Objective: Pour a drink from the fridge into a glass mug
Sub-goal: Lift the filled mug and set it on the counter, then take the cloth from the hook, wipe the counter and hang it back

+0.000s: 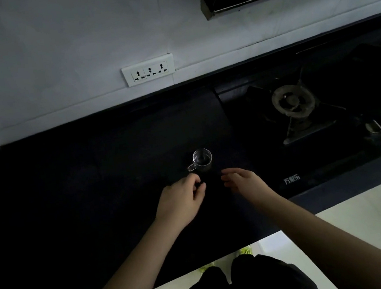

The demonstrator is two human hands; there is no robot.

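While the glass mug (202,159) stands upright, both hands hover nearby, fingers loosely curled, empty.

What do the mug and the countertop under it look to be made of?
The mug looks like clear glass: the dark surface shows through its wall and handle, and the rim glints. The countertop is dark and matte, possibly stone or laminate; the dim light leaves that open.

Glass mug (202,159) on dark counter (93,194)
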